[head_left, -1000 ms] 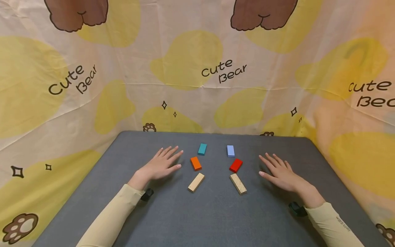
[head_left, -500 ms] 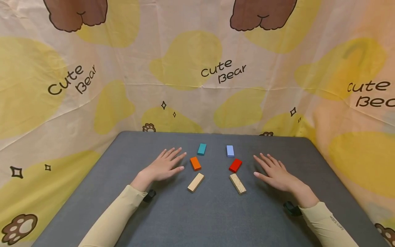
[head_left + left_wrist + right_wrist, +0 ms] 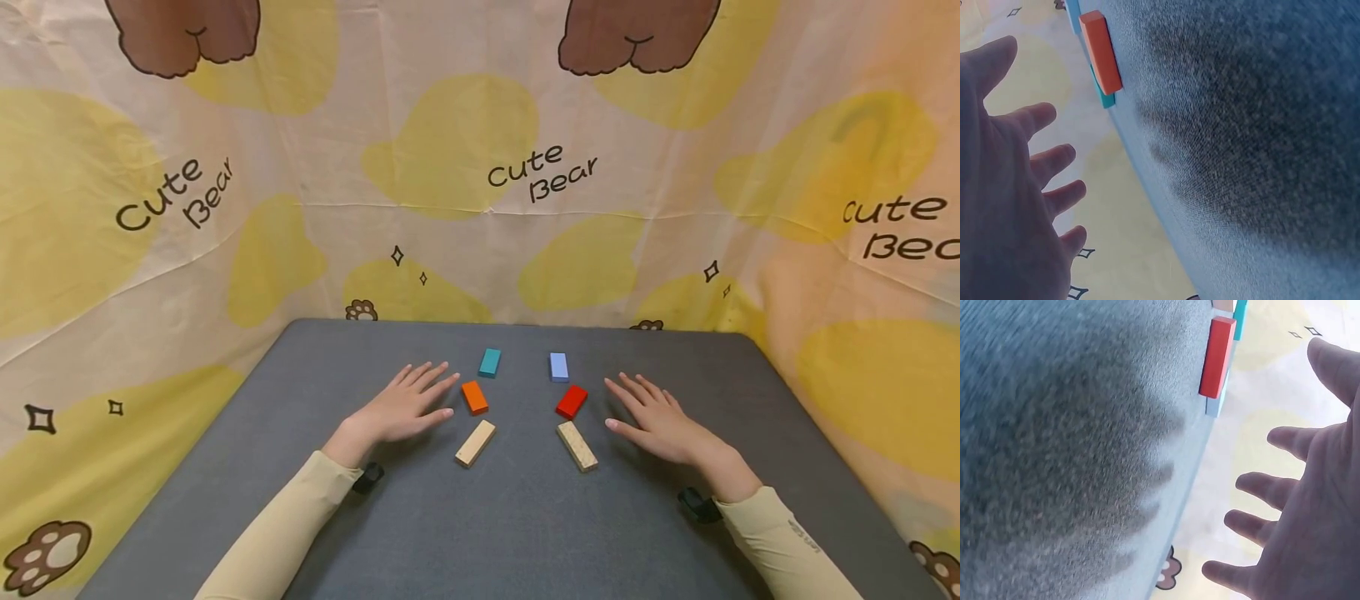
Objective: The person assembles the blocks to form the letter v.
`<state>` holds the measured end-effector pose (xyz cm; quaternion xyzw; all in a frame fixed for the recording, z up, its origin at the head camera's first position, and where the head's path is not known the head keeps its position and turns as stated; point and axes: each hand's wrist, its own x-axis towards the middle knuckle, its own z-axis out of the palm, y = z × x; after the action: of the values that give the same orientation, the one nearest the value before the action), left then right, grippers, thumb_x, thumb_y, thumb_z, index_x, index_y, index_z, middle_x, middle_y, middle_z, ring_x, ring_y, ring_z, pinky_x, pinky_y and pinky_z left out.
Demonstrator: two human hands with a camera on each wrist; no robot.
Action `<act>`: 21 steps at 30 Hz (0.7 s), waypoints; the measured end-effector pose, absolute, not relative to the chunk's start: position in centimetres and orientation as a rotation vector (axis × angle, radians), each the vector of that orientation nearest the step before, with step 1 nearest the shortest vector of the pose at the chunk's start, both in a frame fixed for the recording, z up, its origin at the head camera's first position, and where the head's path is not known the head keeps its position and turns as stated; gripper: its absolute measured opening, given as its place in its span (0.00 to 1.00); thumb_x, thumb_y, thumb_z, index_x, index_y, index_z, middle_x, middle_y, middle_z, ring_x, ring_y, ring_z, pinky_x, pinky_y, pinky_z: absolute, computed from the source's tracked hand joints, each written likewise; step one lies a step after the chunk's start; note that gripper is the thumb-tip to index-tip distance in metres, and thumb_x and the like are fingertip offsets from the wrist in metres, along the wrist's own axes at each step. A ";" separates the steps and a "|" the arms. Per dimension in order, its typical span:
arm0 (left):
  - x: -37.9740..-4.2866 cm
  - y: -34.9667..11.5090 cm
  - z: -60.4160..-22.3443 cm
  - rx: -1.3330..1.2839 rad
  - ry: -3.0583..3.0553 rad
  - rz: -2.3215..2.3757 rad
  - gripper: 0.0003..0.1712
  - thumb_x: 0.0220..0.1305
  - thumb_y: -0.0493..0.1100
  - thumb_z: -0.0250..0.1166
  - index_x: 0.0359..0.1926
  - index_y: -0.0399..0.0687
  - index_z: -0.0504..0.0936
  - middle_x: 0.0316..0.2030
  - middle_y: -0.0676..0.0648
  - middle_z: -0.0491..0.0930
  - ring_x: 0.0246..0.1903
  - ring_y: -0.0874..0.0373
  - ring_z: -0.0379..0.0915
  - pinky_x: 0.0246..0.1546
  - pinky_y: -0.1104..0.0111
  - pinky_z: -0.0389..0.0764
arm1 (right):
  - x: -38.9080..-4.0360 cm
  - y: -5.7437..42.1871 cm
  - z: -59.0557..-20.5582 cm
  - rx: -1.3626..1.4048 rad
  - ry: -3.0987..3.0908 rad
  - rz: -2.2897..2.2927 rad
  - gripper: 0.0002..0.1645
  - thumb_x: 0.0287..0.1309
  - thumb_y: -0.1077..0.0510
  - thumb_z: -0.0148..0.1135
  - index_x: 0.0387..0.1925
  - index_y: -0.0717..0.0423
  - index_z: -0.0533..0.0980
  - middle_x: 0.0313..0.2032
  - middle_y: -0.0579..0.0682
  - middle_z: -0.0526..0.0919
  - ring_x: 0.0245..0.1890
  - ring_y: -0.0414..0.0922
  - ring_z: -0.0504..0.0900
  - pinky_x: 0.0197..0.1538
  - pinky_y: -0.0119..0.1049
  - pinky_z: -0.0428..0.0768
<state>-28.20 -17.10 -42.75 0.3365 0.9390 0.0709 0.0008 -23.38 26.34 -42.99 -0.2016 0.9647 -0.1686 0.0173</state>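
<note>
My left hand hovers over the table with its fingers spread, holding nothing. Nearest to it lies the orange block, with a teal block behind and a plain wooden block in front. On the other side my right hand is also raised and spread, and nothing is in it. The red block is closest to that hand. Behind the red one lies a light blue block, and a speckled wooden block lies in front. Both wrist views show bare palms apart from the blocks.
The dark grey table carries the blocks in two loose columns. A printed cloth with bear drawings hangs behind and along both sides of the table. Each wrist wears a black device, such as the left wrist's one.
Both hands have moved inward, the left one to the right and the right one to the left, nearer the blocks. The blocks lie as before.
</note>
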 end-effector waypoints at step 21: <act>-28.2 -16.5 -43.4 1.170 2.946 0.215 0.38 0.69 0.64 0.47 0.73 0.55 0.55 0.73 0.45 0.53 0.71 0.43 0.48 0.70 0.47 0.46 | -23.4 24.2 -43.4 -0.771 2.996 -0.535 0.45 0.61 0.33 0.52 0.72 0.50 0.55 0.71 0.60 0.55 0.70 0.64 0.51 0.64 0.68 0.52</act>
<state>-28.22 -16.55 -43.36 0.3682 0.9271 0.0675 -0.0176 -23.36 24.23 -43.36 -0.2457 0.9542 -0.1705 0.0011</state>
